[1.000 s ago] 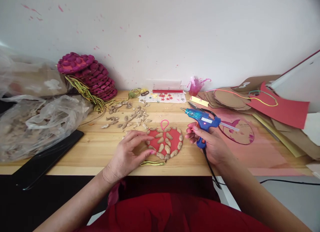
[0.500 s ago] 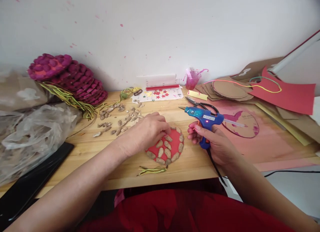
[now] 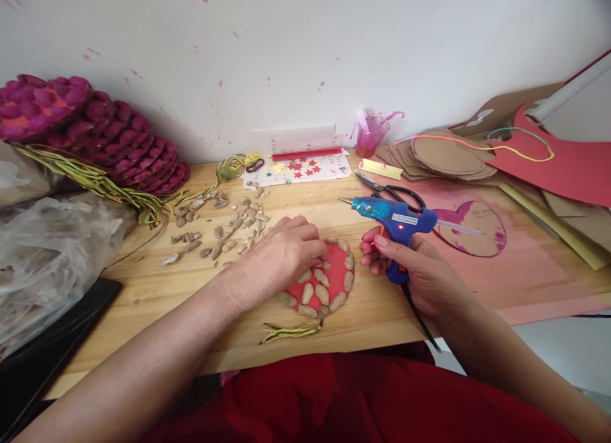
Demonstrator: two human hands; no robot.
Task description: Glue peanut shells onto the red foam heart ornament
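A round red disc (image 3: 340, 272), edged with peanuts and with several more across its middle, lies on the wooden table. My left hand (image 3: 289, 255) is bent over the disc's left side, fingers closed at a peanut (image 3: 326, 265) on its upper middle and hiding part of the disc. In my right hand (image 3: 420, 265) is a blue hot glue gun (image 3: 403, 223), its nozzle pointing left and a clear glue stick (image 3: 461, 226) sticking out the back. A red light glows on its side. Yellow-green cords (image 3: 292, 331) trail from the disc's near edge.
Loose peanuts and shells (image 3: 229, 230) are scattered left of the disc. Black-handled scissors (image 3: 394, 191) lie behind the glue gun. Cardboard discs (image 3: 446, 155) and red paper (image 3: 568, 166) are at right. A plastic bag (image 3: 62, 258) and a purple peanut-covered stack (image 3: 105, 134) stand at left.
The view has shifted slightly. My left fingers stay at the peanut on the disc, and my right hand still holds the glue gun beside it.
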